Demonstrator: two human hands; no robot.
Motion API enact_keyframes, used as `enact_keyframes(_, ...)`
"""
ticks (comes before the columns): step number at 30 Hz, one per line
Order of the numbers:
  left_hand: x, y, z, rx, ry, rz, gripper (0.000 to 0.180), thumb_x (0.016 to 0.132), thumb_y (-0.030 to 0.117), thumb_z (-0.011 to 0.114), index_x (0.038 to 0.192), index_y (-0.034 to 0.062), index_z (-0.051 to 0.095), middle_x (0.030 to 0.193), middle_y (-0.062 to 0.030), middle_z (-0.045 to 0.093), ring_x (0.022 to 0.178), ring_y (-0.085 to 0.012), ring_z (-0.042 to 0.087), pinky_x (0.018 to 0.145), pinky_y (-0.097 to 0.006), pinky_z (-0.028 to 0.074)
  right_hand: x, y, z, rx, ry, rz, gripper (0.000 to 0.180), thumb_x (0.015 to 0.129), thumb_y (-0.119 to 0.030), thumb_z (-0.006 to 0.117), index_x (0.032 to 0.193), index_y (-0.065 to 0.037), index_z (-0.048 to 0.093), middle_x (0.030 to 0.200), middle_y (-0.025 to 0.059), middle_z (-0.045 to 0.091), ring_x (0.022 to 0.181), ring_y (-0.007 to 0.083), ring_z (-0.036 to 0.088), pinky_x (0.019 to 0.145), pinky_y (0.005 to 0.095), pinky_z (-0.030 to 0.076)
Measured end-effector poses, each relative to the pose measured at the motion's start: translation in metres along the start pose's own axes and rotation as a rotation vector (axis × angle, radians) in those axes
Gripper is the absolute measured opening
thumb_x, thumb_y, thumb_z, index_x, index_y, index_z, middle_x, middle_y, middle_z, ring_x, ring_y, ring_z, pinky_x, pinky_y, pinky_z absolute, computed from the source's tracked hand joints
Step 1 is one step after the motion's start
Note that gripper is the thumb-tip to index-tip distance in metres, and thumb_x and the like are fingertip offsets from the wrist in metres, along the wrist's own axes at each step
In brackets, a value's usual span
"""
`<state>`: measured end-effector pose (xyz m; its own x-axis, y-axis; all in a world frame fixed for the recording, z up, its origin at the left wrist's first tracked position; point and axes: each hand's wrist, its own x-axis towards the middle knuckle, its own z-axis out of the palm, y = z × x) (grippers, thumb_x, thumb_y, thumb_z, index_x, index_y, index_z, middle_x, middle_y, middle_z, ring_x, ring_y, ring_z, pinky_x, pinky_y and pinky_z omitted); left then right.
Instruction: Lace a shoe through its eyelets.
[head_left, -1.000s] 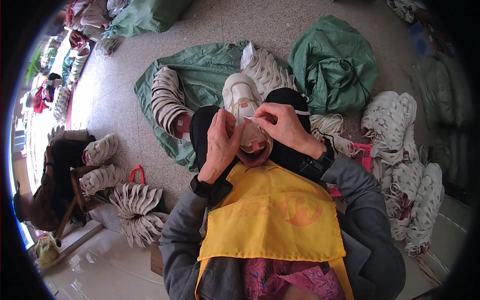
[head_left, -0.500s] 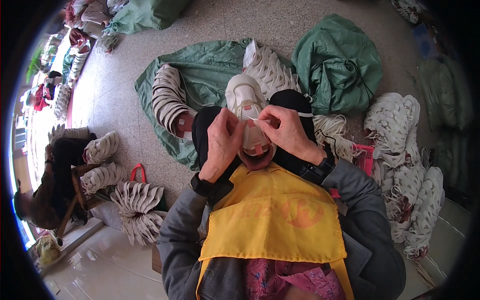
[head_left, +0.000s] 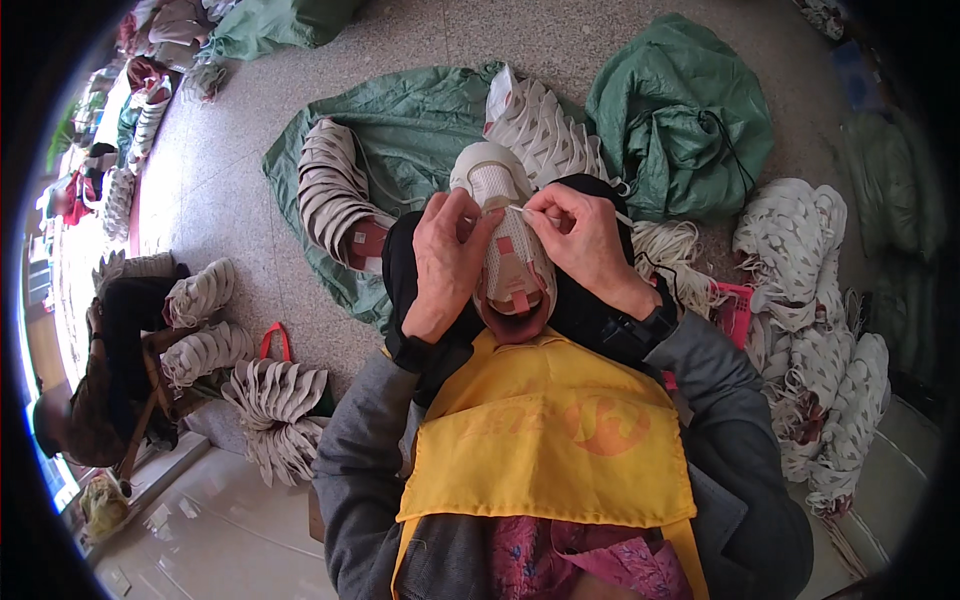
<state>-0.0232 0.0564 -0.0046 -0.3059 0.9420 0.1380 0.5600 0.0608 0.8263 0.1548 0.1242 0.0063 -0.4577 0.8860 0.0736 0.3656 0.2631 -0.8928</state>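
Since the earlier frames both hands have shifted only slightly up the shoe, the right hand (head_left: 585, 240) now pinching the white lace (head_left: 520, 209) a little nearer the toe while the left hand (head_left: 450, 255) has kept its grip on the shoe's side. Grey speckled stone floor (head_left: 220, 190) spreads around the seated person, giving way to pale glossy tiles (head_left: 200, 530) at the lower left. A green sack (head_left: 420, 130) lies flattened on the floor ahead, with two fanned stacks of pale shoe uppers (head_left: 335, 195) lying on it, and a second, bunched green sack (head_left: 680, 120) with a drawstring sits to its right. More bundles of white uppers (head_left: 810, 260) are heaped at the right, another fan of them (head_left: 275, 410) lies at the lower left near a red handle (head_left: 275, 342), and a loose tangle of white laces (head_left: 670, 250) rests just beside the right wrist. At the far left another person in dark clothes (head_left: 100, 390) sits among further stacks. The shoe (head_left: 510, 245) rests on the lap between the dark-trousered knees, toe pointing away, above a yellow apron (head_left: 550, 440). It is cream-white with a mesh toe panel, a pale tongue carrying small pinkish-red tabs, and an opening with a reddish lining facing the wearer. Left fingers are curled and clamped around the shoe's left edge, thumb pressed near the eyelets; right thumb and forefinger are closed on the thin lace at the top of the tongue.
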Motion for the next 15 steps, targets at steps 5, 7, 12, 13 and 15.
enact_keyframes(5,0.0,0.005,0.005,0.057,0.053,-0.024,0.025,0.083,0.012,0.08,0.083,-0.0003,0.058,0.075,-0.0101,0.057,0.059,-0.0169,0.059,0.055,-0.031,0.047,0.003,0.001,0.007,0.021,0.019,-0.052,0.007,0.085,-0.004,0.072,0.087,-0.002,0.066,0.073,0.0116,0.065,0.063,0.025,0.067,0.056,0.0324,0.05)
enact_keyframes(7,0.001,0.004,0.007,0.072,0.052,-0.037,0.025,0.083,0.013,0.08,0.083,-0.0002,0.058,0.075,-0.0109,0.058,0.058,-0.0186,0.059,0.056,-0.032,0.048,0.006,0.004,0.008,0.034,0.041,-0.094,0.008,0.084,-0.002,0.073,0.087,-0.001,0.065,0.075,0.0121,0.065,0.066,0.0273,0.068,0.057,0.0335,0.052)
enact_keyframes(12,0.004,0.0,0.011,0.103,0.04,-0.056,0.027,0.083,0.015,0.079,0.081,-0.0001,0.057,0.074,-0.0112,0.059,0.061,-0.0208,0.06,0.059,-0.033,0.049,0.011,0.009,0.008,0.036,0.037,-0.101,0.008,0.082,0.001,0.072,0.086,0.0,0.066,0.077,0.0126,0.065,0.068,0.0283,0.067,0.058,0.0338,0.052)
enact_keyframes(13,0.004,-0.001,0.011,0.107,0.036,-0.062,0.027,0.082,0.016,0.079,0.08,0.0,0.057,0.074,-0.0112,0.059,0.061,-0.0211,0.06,0.059,-0.034,0.049,0.012,0.009,0.008,0.038,0.034,-0.099,0.008,0.081,0.002,0.072,0.085,0.0,0.066,0.077,0.0126,0.065,0.067,0.0285,0.067,0.058,0.0338,0.052)
enact_keyframes(15,0.005,0.0,0.011,0.115,0.025,-0.076,0.029,0.082,0.017,0.08,0.079,0.0003,0.056,0.073,-0.011,0.058,0.062,-0.0215,0.06,0.06,-0.034,0.049,0.013,0.009,0.008,0.034,0.031,-0.092,0.007,0.081,0.002,0.072,0.085,0.0,0.066,0.076,0.0128,0.065,0.067,0.0286,0.067,0.058,0.034,0.052)
